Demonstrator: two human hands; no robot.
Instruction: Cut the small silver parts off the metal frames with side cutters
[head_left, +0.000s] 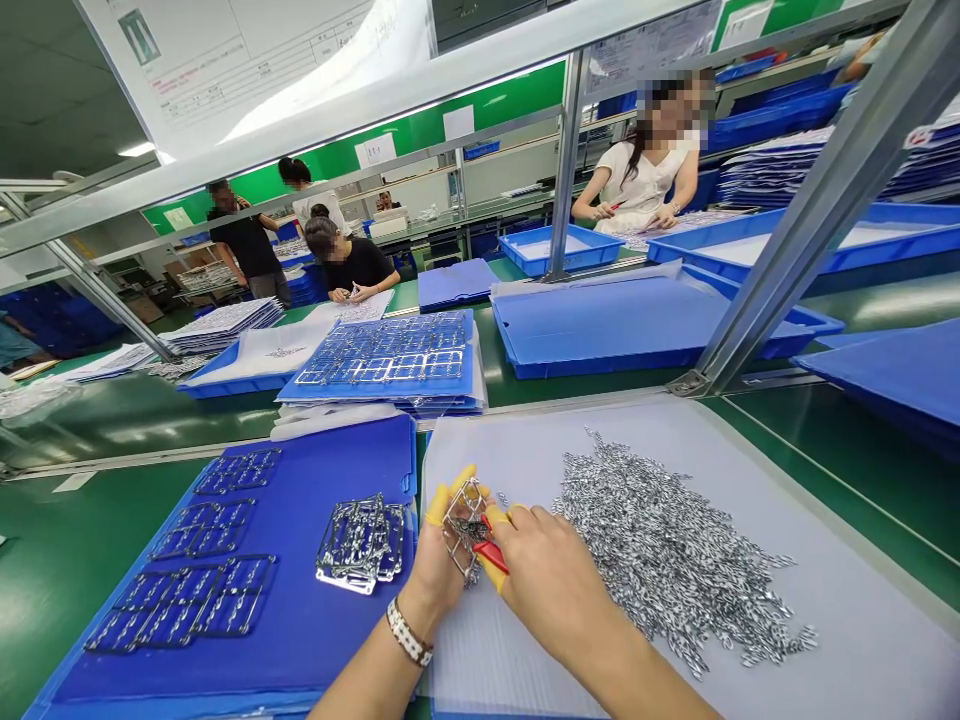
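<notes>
My left hand (pixel 431 572), with yellow finger cots on its fingertips, is closed around a small shiny metal frame (pixel 453 528), held tilted above the work surface. My right hand (pixel 559 580), also wearing yellow cots, grips red-handled cutting pliers (pixel 491 557); their jaws are at the frame and mostly hidden. Small metal pieces lie under the hands, partly covered by them. To the right spreads a large pile of small silvery oval pieces (pixel 660 550) on a white sheet (pixel 750 450). Left of my hands is a loose stack of metal frames (pixel 358 545).
More frames (pixel 184 605) lie in rows on a blue sheet (pixel 300 650) at left. Behind them stands a stack of blue sheets topped with frames (pixel 386 350). A blue tray (pixel 600 330) and a slanted metal post (pixel 810 200) stand beyond. Several people work across the benches.
</notes>
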